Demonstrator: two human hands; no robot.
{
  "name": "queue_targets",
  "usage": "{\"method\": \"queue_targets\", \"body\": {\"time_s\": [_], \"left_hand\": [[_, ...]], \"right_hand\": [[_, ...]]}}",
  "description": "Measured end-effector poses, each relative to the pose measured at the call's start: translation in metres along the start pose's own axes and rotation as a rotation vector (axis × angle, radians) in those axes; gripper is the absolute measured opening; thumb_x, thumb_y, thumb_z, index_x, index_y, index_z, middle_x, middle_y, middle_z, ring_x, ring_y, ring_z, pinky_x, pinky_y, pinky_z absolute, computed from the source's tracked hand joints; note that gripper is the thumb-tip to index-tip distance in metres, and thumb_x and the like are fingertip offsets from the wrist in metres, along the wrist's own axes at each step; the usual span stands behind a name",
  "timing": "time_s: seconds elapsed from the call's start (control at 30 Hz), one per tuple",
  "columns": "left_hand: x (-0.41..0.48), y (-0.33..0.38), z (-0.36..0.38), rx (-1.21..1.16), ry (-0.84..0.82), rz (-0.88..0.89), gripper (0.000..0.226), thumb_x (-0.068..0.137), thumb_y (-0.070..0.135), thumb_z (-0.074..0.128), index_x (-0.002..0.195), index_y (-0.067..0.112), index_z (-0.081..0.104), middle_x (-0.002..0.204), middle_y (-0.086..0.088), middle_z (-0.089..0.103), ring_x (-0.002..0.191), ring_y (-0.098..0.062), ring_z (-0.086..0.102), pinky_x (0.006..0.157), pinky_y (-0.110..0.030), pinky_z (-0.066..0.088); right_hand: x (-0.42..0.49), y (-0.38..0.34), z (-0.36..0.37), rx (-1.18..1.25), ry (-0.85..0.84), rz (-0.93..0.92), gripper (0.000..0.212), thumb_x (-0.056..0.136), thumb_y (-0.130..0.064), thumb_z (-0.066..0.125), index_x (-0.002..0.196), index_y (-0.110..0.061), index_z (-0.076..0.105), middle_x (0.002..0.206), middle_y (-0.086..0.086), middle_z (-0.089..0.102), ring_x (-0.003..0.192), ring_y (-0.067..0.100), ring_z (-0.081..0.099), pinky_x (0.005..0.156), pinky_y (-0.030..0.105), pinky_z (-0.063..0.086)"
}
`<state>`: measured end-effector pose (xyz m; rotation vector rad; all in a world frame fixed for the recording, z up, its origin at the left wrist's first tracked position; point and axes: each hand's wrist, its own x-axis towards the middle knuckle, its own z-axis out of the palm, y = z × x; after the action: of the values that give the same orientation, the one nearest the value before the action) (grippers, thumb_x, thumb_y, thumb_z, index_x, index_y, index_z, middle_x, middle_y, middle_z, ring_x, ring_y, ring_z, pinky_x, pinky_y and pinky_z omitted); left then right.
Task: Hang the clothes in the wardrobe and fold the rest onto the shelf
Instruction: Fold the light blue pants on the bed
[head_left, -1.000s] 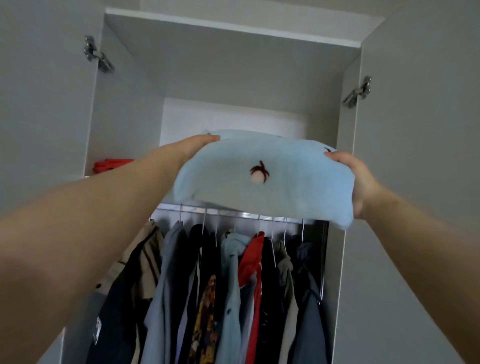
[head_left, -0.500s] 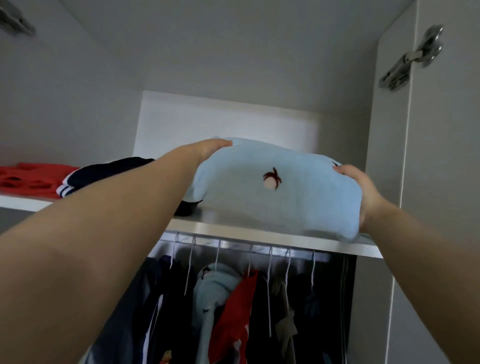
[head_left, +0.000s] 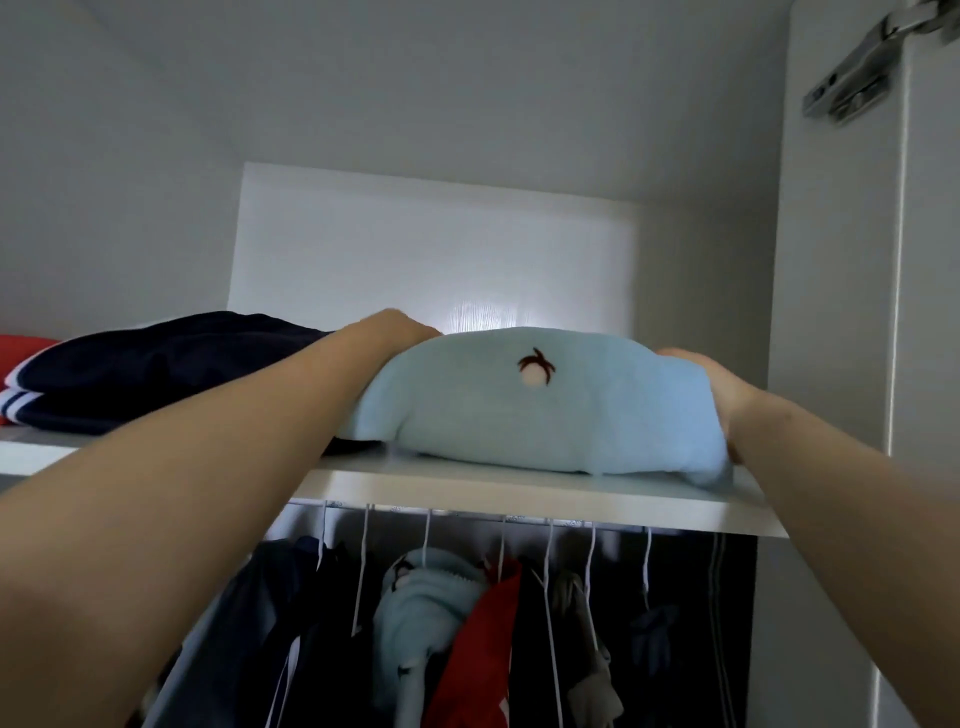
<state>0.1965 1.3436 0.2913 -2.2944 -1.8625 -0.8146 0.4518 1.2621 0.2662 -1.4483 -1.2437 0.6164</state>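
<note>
A folded light blue garment (head_left: 535, 415) with a small dark emblem lies on the white upper shelf (head_left: 519, 493) of the wardrobe, at its right half. My left hand (head_left: 389, 330) holds its left end from above, fingers hidden behind the cloth. My right hand (head_left: 711, 384) grips its right end, thumb on top. Below the shelf, clothes hang on white hangers from the rail (head_left: 467, 517).
A folded navy garment with white stripes (head_left: 156, 369) lies to the left of the blue one, and a red one (head_left: 26, 348) lies beyond it at the far left. The open right door with its hinge (head_left: 852, 83) stands close to my right arm.
Both hands carried the blue garment forward and down from in front of the wardrobe onto the shelf, where it now rests. The view moved closer and up.
</note>
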Motion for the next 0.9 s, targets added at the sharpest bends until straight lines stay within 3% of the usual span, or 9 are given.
{"method": "queue_targets", "body": {"time_s": [0.07, 0.13, 0.23, 0.3, 0.37, 0.47, 0.53, 0.7, 0.9], "left_hand": [[0.003, -0.003, -0.005, -0.208, 0.177, -0.03, 0.033, 0.092, 0.032, 0.05, 0.113, 0.007, 0.055, 0.12, -0.009, 0.055, 0.09, -0.025, 0.051, 0.071, -0.025, 0.035], [0.004, -0.005, -0.01, -0.359, 0.265, 0.069, 0.033, 0.091, 0.031, 0.052, 0.119, 0.014, 0.056, 0.124, -0.004, 0.056, 0.101, -0.021, 0.05, 0.08, -0.026, 0.034], [-0.013, -0.001, -0.012, -0.562, 0.048, 0.334, 0.017, 0.09, 0.039, 0.054, 0.104, 0.033, 0.061, 0.118, 0.014, 0.058, 0.109, -0.008, 0.05, 0.085, -0.015, 0.037], [-0.027, 0.001, -0.008, -0.536, -0.135, 0.49, 0.016, 0.086, 0.045, 0.058, 0.102, 0.046, 0.055, 0.114, 0.024, 0.056, 0.108, 0.0, 0.052, 0.081, -0.009, 0.039], [-0.033, 0.0, -0.001, -0.396, -0.22, 0.587, 0.039, 0.074, 0.05, 0.068, 0.106, 0.055, 0.047, 0.109, 0.03, 0.056, 0.099, 0.01, 0.054, 0.077, -0.008, 0.041], [-0.035, 0.002, 0.004, -0.294, -0.173, 0.589, 0.062, 0.067, 0.046, 0.078, 0.116, 0.056, 0.042, 0.103, 0.033, 0.056, 0.092, 0.017, 0.052, 0.073, -0.009, 0.04], [-0.032, 0.007, 0.006, -0.229, -0.109, 0.591, 0.064, 0.067, 0.046, 0.078, 0.121, 0.048, 0.043, 0.103, 0.028, 0.058, 0.095, 0.009, 0.053, 0.078, -0.016, 0.043], [-0.022, 0.014, 0.02, -0.077, -0.011, 0.507, 0.058, 0.072, 0.049, 0.07, 0.123, 0.039, 0.044, 0.108, 0.015, 0.058, 0.1, -0.012, 0.054, 0.09, -0.04, 0.045], [-0.022, -0.011, 0.023, -0.051, 0.024, 0.352, 0.054, 0.073, 0.056, 0.064, 0.122, 0.04, 0.047, 0.103, 0.016, 0.057, 0.095, -0.011, 0.053, 0.087, -0.035, 0.046]], "right_hand": [[0.002, -0.006, 0.001, -0.198, 0.056, -0.116, 0.022, 0.095, -0.013, 0.044, 0.107, -0.008, 0.062, 0.092, 0.011, 0.066, 0.076, 0.023, 0.053, 0.072, 0.025, 0.034], [0.004, -0.019, 0.002, -0.286, 0.231, -0.233, 0.02, 0.092, -0.016, 0.051, 0.104, -0.008, 0.065, 0.106, 0.014, 0.064, 0.091, 0.026, 0.055, 0.074, 0.024, 0.034], [-0.002, -0.032, 0.003, -0.217, 0.201, -0.342, 0.015, 0.084, -0.027, 0.059, 0.078, -0.015, 0.066, 0.088, 0.007, 0.065, 0.086, 0.029, 0.06, 0.078, 0.033, 0.047], [-0.011, -0.033, 0.009, -0.369, 0.006, -0.292, 0.023, 0.08, -0.042, 0.063, 0.084, -0.02, 0.066, 0.09, -0.001, 0.065, 0.083, 0.022, 0.063, 0.073, 0.03, 0.048], [-0.013, -0.027, 0.014, -0.537, -0.063, -0.317, 0.026, 0.081, -0.049, 0.061, 0.097, -0.03, 0.061, 0.098, -0.009, 0.059, 0.089, 0.014, 0.058, 0.074, 0.027, 0.042], [-0.007, -0.011, 0.016, -0.457, -0.091, -0.335, 0.037, 0.082, -0.052, 0.059, 0.113, -0.031, 0.059, 0.104, -0.009, 0.061, 0.09, 0.01, 0.061, 0.077, 0.028, 0.046], [-0.003, -0.005, 0.019, -0.424, -0.081, -0.354, 0.036, 0.083, -0.051, 0.059, 0.112, -0.031, 0.059, 0.107, -0.006, 0.063, 0.089, 0.012, 0.062, 0.08, 0.028, 0.047], [0.027, -0.001, 0.038, -0.839, 0.12, -0.271, 0.05, 0.086, -0.066, 0.039, 0.129, -0.042, 0.043, 0.132, -0.002, 0.052, 0.124, 0.029, 0.044, 0.104, 0.048, 0.032], [0.029, -0.003, 0.061, -0.742, -0.029, -0.336, 0.043, 0.095, -0.051, 0.036, 0.135, -0.034, 0.042, 0.133, 0.006, 0.051, 0.123, 0.029, 0.044, 0.108, 0.04, 0.028]]}}
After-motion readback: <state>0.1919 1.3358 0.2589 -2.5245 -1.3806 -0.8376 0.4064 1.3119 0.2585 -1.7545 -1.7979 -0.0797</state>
